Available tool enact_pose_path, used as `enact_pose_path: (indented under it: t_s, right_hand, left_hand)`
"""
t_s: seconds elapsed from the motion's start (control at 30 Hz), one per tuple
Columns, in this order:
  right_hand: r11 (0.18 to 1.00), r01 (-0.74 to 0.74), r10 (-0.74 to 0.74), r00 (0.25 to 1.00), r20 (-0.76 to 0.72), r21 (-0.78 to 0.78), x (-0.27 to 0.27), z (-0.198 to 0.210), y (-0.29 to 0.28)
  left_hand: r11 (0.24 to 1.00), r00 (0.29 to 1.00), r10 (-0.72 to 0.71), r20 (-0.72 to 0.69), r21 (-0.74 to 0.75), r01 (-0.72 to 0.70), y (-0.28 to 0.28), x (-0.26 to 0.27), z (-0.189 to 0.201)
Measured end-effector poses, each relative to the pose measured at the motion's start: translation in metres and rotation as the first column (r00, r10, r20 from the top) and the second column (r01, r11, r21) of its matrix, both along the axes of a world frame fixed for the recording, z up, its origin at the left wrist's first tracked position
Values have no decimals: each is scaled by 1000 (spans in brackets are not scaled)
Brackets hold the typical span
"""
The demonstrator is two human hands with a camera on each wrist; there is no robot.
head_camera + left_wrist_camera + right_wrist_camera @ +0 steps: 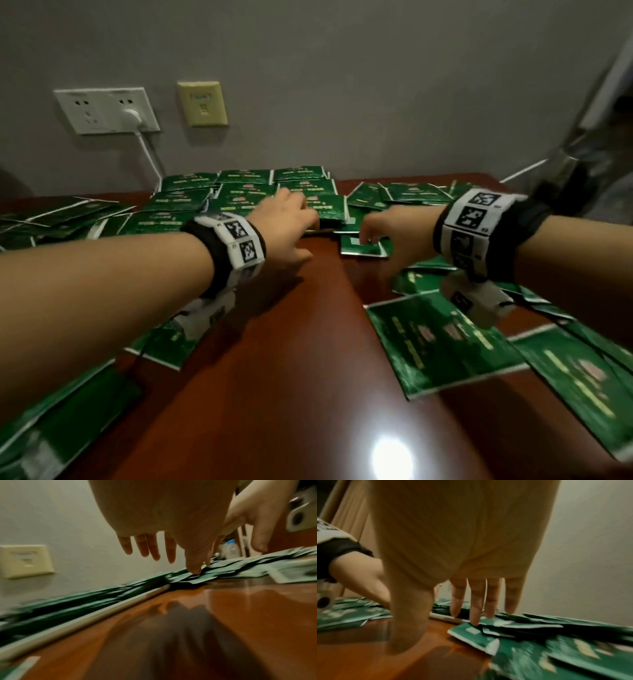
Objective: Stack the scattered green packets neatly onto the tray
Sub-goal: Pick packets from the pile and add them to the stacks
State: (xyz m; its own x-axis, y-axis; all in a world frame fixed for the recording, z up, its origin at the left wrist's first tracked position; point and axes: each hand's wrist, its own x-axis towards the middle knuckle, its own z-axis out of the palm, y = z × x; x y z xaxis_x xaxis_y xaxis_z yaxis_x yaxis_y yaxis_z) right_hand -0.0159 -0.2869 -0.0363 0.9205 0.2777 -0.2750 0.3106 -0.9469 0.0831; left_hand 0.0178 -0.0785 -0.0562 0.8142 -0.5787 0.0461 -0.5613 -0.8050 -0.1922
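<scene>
Green packets (245,197) stacked in rows on tray (96,610) at table (291,359) rear; left hand (284,222) fingers straight, over stack; right hand (390,233) fingers extended, middle fingertip touching loose packet (359,245); others scattered around.

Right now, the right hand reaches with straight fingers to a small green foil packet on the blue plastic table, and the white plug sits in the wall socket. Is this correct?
Not quite: the table is glossy reddish-brown wood, not blue plastic, as the head view shows. The rest holds: the right hand reaches with straight fingers to a small green foil packet, and the white plug sits in the wall socket.
</scene>
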Motion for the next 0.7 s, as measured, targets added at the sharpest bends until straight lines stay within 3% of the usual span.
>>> enact_pose_path:
  t_s: [0.13, 0.27, 0.4, 0.53, 0.7]
  right_hand:
    - [960, 212, -215, 977, 8, -184, -67, -5, -32]
    - [950, 268, -279, 959, -53, -159, -117, -23, -53]
    - [981, 166, -171, 984, -51, -105, -152, -36, -56]
    - [997, 58, -60, 998, 30, 48, -159, -44, -43]
    - [966, 98, -108, 994, 27, 238, -173, -56, -35]
  left_hand:
    - [988, 955, -155, -254, -66, 143, -62, -69, -25]
    - [955, 880, -291, -375, -52, 294, -110, -119, -42]
    - [949, 922, -263, -284, 96, 300, -107, -142, -45]
    - [960, 964, -157, -213, 198, 200, -81, -164, -45]
    - [972, 975, -64, -210, 210, 109, -62, -187, -49]
